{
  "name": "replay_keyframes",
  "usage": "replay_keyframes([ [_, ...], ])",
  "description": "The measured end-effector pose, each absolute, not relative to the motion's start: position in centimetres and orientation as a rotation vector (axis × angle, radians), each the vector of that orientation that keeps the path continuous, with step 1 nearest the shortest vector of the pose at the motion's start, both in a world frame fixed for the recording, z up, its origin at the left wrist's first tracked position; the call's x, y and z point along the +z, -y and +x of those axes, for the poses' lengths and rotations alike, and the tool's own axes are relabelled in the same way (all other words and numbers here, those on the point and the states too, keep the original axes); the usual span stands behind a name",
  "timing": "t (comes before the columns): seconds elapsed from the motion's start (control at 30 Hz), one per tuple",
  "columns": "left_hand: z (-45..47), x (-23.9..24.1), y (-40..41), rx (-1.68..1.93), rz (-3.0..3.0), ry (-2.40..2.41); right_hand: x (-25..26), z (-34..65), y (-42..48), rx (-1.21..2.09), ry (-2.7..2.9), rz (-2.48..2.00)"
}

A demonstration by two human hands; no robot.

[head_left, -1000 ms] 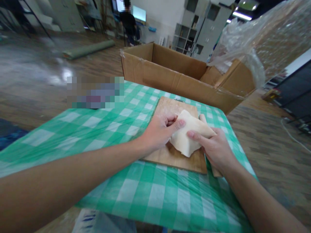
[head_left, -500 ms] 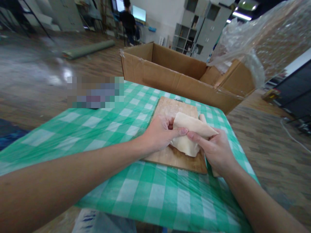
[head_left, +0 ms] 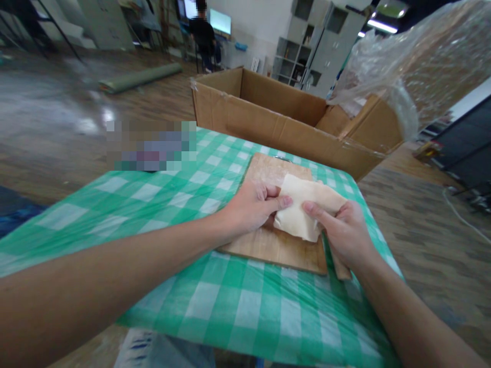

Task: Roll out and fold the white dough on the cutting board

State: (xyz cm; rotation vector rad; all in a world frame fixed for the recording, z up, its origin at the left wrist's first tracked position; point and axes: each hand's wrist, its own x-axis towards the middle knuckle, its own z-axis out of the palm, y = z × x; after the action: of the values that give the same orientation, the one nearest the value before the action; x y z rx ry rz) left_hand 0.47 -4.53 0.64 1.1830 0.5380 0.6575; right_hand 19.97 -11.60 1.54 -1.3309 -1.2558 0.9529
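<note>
A pale, flattened sheet of dough is held up over a wooden cutting board. At its left edge my left hand pinches it, thumb on top. My right hand grips its right side, with the thumb pressed on the near face and the other fingers mostly hidden behind. Along the board's right side lies a wooden rolling pin, its middle covered by my right hand and the dough. White flour dusts the upper part of the board.
A green-and-white checked cloth covers the table. Beyond its far edge stands a large open cardboard box, with clear plastic wrap at its right. A blurred-out item sits at the table's far left. A person sits near monitors in the background.
The fold across the dough has opened out, so the sheet now lies flatter between my hands. My thumbs have moved apart, and more of the rolling pin's near end shows.
</note>
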Motion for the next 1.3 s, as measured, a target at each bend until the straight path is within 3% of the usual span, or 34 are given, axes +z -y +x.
replay_keyframes([
  [1.3, 0.1, -0.1, 3.1, 0.828, 1.216, -0.684, 1.9, 21.2, 11.5, 0.954, 1.209, -1.267],
])
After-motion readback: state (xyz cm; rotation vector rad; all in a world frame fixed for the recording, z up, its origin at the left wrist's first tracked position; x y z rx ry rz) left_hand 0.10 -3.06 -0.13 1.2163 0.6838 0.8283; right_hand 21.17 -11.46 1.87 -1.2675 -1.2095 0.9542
